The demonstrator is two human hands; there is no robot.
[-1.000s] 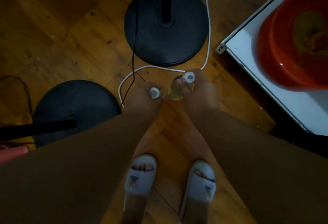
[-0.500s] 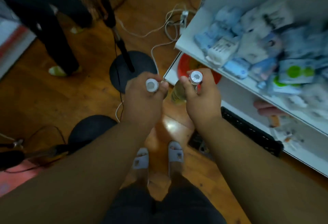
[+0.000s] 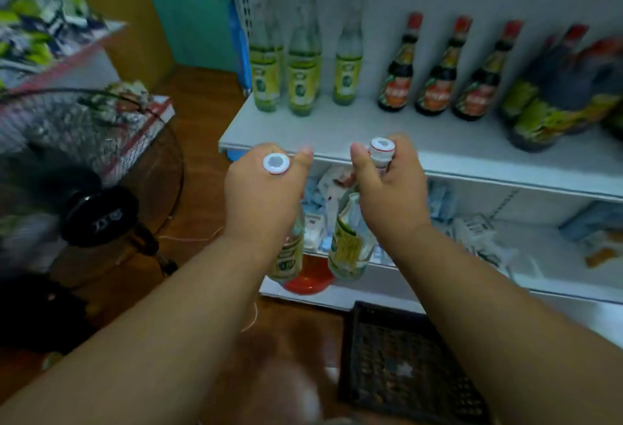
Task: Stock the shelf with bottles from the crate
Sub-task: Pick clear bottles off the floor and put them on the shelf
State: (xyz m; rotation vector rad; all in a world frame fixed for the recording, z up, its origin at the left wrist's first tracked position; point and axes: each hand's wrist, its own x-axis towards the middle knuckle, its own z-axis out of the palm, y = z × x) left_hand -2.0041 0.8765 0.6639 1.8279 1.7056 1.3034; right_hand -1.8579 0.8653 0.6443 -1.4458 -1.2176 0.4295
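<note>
My left hand (image 3: 261,192) grips the neck of a clear bottle (image 3: 288,257) with a green-yellow label and a white cap. My right hand (image 3: 387,185) holds a matching second bottle (image 3: 349,249) by the neck. Both bottles hang upright just in front of the white shelf's (image 3: 337,139) front edge. On that shelf stand three like bottles (image 3: 300,77) at the back left. The black crate (image 3: 411,367) sits on the floor at lower right, below my right arm.
Dark sauce bottles with red caps (image 3: 438,70) line the shelf to the right, with larger dark bottles (image 3: 556,94) beyond. The lower shelf (image 3: 539,249) holds white and blue packets. A black fan (image 3: 97,215) stands at left; a red bowl (image 3: 312,279) sits under the bottles.
My view has lifted from the floor to the shelf. Both hands have risen with their bottles, from near the floor up to the shelf's front edge.
</note>
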